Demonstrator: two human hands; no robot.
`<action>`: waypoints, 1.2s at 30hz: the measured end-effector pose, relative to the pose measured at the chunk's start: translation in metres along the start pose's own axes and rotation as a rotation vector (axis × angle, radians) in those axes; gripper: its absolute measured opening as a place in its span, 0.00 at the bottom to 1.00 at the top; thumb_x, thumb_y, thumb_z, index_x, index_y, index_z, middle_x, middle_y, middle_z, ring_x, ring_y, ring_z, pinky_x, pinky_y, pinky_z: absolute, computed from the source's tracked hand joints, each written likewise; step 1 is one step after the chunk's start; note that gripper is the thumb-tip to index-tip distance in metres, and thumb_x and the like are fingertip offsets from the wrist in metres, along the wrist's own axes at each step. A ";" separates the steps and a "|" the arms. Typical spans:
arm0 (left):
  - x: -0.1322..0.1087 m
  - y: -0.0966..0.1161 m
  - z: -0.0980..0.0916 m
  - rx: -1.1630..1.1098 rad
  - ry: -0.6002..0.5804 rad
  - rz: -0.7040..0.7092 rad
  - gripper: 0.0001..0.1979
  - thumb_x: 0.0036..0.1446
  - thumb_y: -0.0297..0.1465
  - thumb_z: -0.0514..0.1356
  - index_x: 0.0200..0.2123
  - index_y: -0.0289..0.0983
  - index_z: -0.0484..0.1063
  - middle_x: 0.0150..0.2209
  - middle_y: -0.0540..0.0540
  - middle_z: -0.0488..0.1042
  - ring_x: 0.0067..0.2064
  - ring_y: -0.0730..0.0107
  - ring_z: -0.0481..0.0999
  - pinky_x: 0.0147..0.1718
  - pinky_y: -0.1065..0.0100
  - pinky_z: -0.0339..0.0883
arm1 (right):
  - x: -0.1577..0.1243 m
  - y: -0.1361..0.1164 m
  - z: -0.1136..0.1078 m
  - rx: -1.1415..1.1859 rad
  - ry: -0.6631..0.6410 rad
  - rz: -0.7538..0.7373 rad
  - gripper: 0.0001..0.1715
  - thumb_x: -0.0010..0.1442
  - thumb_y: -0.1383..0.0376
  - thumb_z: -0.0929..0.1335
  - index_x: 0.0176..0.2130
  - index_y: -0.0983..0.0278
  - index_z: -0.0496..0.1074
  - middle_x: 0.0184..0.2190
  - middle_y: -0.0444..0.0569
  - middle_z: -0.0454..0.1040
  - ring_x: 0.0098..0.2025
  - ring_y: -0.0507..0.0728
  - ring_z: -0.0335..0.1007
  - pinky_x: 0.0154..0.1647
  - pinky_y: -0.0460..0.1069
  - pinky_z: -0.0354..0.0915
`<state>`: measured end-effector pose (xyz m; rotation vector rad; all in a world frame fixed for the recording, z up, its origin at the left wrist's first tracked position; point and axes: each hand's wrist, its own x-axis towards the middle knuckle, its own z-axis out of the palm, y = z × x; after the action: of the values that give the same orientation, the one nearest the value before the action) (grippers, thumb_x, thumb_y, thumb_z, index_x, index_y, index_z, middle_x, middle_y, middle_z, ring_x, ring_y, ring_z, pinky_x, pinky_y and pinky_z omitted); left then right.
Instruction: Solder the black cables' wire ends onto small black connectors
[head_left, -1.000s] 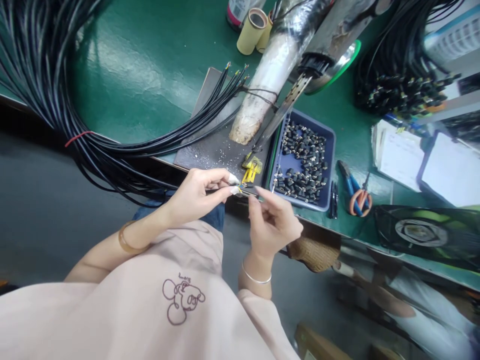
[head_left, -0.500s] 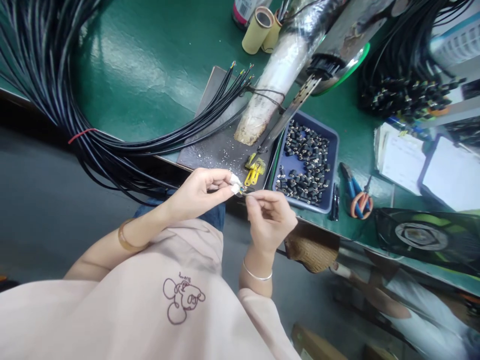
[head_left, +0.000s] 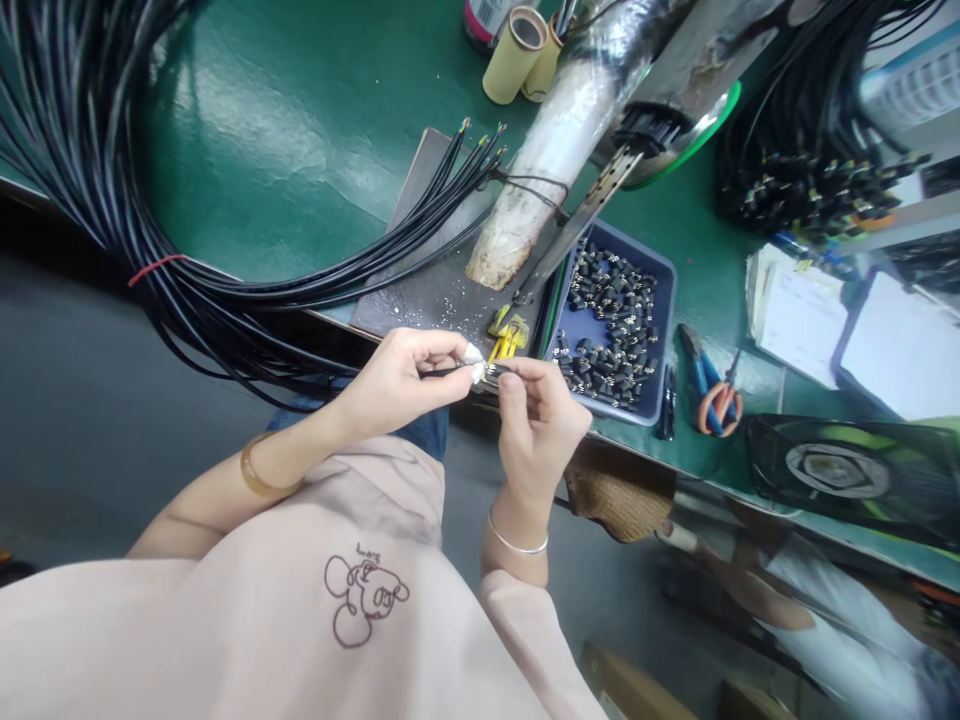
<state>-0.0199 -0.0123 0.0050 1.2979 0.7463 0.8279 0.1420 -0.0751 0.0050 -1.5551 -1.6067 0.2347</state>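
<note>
1. The left hand (head_left: 397, 380) is closed in a pinch on the end of a thin black cable (head_left: 450, 371), thumb and taped fingertips (head_left: 474, 372) pressed around it just in front of the table (head_left: 300, 130) edge.
2. The right hand (head_left: 540, 420) meets it from the other side, its fingers closed on a small part at the cable's tip; the part is too small and too hidden to make out.
3. The two hands touch at the fingertips, over the gap between the person's lap and the table.
4. Just beyond the fingertips lies a yellow clip (head_left: 504, 338) on a dark grey mat (head_left: 427, 290) speckled with pale bits.
5. A bundle of black cables (head_left: 225, 290) sweeps from the far left across the table, bound with a red tie (head_left: 154, 267), and its stripped ends fan out on the mat.
6. Right of the mat stands a blue tray (head_left: 664, 340) filled with small black connectors (head_left: 611, 320).
7. Beside the tray lie cutters with blue handles and scissors with orange handles (head_left: 716, 400).
8. A wrapped cylindrical machine arm (head_left: 547, 150) slants down towards the mat, and two cardboard tubes (head_left: 517, 45) stand at the far edge.
</note>
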 end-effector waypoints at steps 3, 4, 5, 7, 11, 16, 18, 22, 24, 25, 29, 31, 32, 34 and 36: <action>0.003 0.002 0.001 -0.001 0.016 0.009 0.09 0.55 0.31 0.60 0.24 0.34 0.69 0.20 0.55 0.56 0.24 0.79 0.54 0.23 0.74 0.50 | -0.001 0.002 0.004 0.027 0.117 -0.022 0.06 0.68 0.61 0.69 0.42 0.60 0.77 0.22 0.37 0.70 0.18 0.46 0.61 0.20 0.43 0.57; 0.004 0.002 0.002 0.001 0.025 0.012 0.10 0.55 0.31 0.60 0.23 0.34 0.68 0.20 0.55 0.55 0.24 0.79 0.54 0.23 0.74 0.49 | -0.001 0.002 0.006 0.069 0.181 -0.035 0.06 0.68 0.62 0.69 0.44 0.60 0.76 0.21 0.35 0.67 0.17 0.47 0.60 0.19 0.44 0.56; 0.006 0.003 0.002 0.004 0.033 0.014 0.10 0.54 0.31 0.60 0.22 0.34 0.67 0.20 0.55 0.55 0.24 0.79 0.54 0.23 0.73 0.49 | -0.001 0.002 0.007 0.120 0.247 -0.049 0.07 0.68 0.62 0.69 0.47 0.59 0.74 0.20 0.34 0.66 0.16 0.47 0.59 0.18 0.44 0.55; 0.008 0.002 0.003 0.006 0.052 0.012 0.11 0.54 0.31 0.60 0.22 0.35 0.66 0.19 0.56 0.54 0.24 0.80 0.53 0.24 0.73 0.49 | -0.001 0.003 0.010 0.200 0.357 -0.076 0.08 0.69 0.64 0.67 0.49 0.58 0.71 0.21 0.34 0.70 0.15 0.47 0.62 0.16 0.44 0.56; 0.012 0.000 0.003 -0.023 0.066 0.007 0.11 0.54 0.31 0.61 0.22 0.35 0.66 0.19 0.56 0.54 0.23 0.80 0.52 0.23 0.73 0.48 | -0.002 0.007 0.014 0.156 0.385 -0.077 0.07 0.69 0.69 0.68 0.46 0.59 0.71 0.34 0.41 0.82 0.25 0.50 0.79 0.23 0.44 0.72; 0.018 -0.002 0.004 -0.033 0.090 -0.006 0.09 0.51 0.30 0.61 0.21 0.35 0.67 0.19 0.55 0.57 0.23 0.81 0.52 0.22 0.74 0.49 | -0.002 0.016 0.021 -0.016 0.260 -0.179 0.05 0.64 0.70 0.72 0.39 0.60 0.73 0.41 0.48 0.83 0.43 0.56 0.84 0.40 0.51 0.81; 0.021 -0.003 0.004 -0.036 0.108 -0.008 0.08 0.49 0.30 0.61 0.22 0.34 0.68 0.20 0.54 0.59 0.24 0.81 0.54 0.23 0.75 0.51 | 0.000 0.017 0.024 -0.038 0.274 -0.215 0.06 0.64 0.70 0.72 0.38 0.60 0.73 0.42 0.48 0.83 0.44 0.56 0.84 0.41 0.51 0.81; 0.026 -0.003 0.003 -0.046 0.118 -0.041 0.08 0.49 0.31 0.61 0.22 0.34 0.68 0.21 0.53 0.61 0.24 0.80 0.58 0.24 0.75 0.54 | 0.006 0.016 0.027 -0.003 0.272 -0.184 0.06 0.64 0.71 0.71 0.38 0.60 0.72 0.42 0.48 0.83 0.43 0.55 0.83 0.41 0.51 0.81; 0.028 -0.002 0.002 -0.048 0.111 -0.056 0.09 0.50 0.32 0.61 0.21 0.35 0.68 0.20 0.53 0.60 0.24 0.80 0.58 0.23 0.74 0.54 | 0.009 0.014 0.026 0.019 0.267 -0.183 0.07 0.63 0.71 0.71 0.37 0.60 0.72 0.42 0.48 0.83 0.43 0.55 0.83 0.42 0.51 0.81; 0.028 -0.001 0.002 -0.047 0.108 -0.060 0.09 0.49 0.32 0.61 0.21 0.35 0.68 0.20 0.54 0.60 0.24 0.80 0.57 0.23 0.74 0.53 | 0.010 0.014 0.026 0.023 0.268 -0.188 0.07 0.63 0.71 0.71 0.37 0.60 0.71 0.41 0.48 0.83 0.43 0.55 0.83 0.42 0.51 0.81; 0.031 0.004 0.001 -0.048 0.098 -0.084 0.08 0.48 0.31 0.62 0.21 0.35 0.68 0.20 0.54 0.60 0.24 0.80 0.57 0.23 0.74 0.53 | 0.012 0.013 0.024 0.025 0.257 -0.181 0.07 0.63 0.71 0.71 0.36 0.60 0.71 0.42 0.48 0.84 0.42 0.56 0.84 0.41 0.53 0.82; 0.032 0.006 0.000 -0.063 0.081 -0.104 0.07 0.48 0.31 0.62 0.22 0.35 0.69 0.20 0.54 0.61 0.24 0.80 0.58 0.23 0.74 0.53 | 0.012 0.014 0.023 0.028 0.248 -0.169 0.07 0.63 0.71 0.71 0.36 0.60 0.71 0.43 0.48 0.84 0.40 0.56 0.84 0.41 0.53 0.83; 0.032 0.007 -0.001 -0.072 0.071 -0.114 0.08 0.48 0.32 0.63 0.22 0.35 0.69 0.20 0.54 0.61 0.23 0.80 0.58 0.23 0.73 0.52 | 0.012 0.014 0.023 0.028 0.246 -0.165 0.07 0.63 0.71 0.71 0.36 0.59 0.71 0.43 0.48 0.84 0.40 0.56 0.84 0.41 0.53 0.83; 0.033 0.008 -0.002 -0.089 0.045 -0.129 0.09 0.47 0.31 0.63 0.21 0.35 0.67 0.19 0.55 0.60 0.22 0.80 0.56 0.22 0.73 0.51 | 0.013 0.014 0.023 0.023 0.247 -0.166 0.07 0.63 0.70 0.71 0.35 0.59 0.70 0.42 0.48 0.84 0.39 0.56 0.84 0.40 0.53 0.83; 0.034 0.010 -0.003 -0.101 0.015 -0.136 0.09 0.47 0.30 0.62 0.21 0.36 0.65 0.19 0.56 0.59 0.22 0.81 0.54 0.22 0.73 0.48 | 0.014 0.014 0.022 0.016 0.249 -0.175 0.08 0.63 0.70 0.71 0.34 0.59 0.70 0.41 0.48 0.84 0.38 0.56 0.84 0.39 0.53 0.83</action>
<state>-0.0065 0.0189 0.0144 1.1396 0.7858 0.7565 0.1390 -0.0504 -0.0117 -1.3636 -1.5271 -0.0402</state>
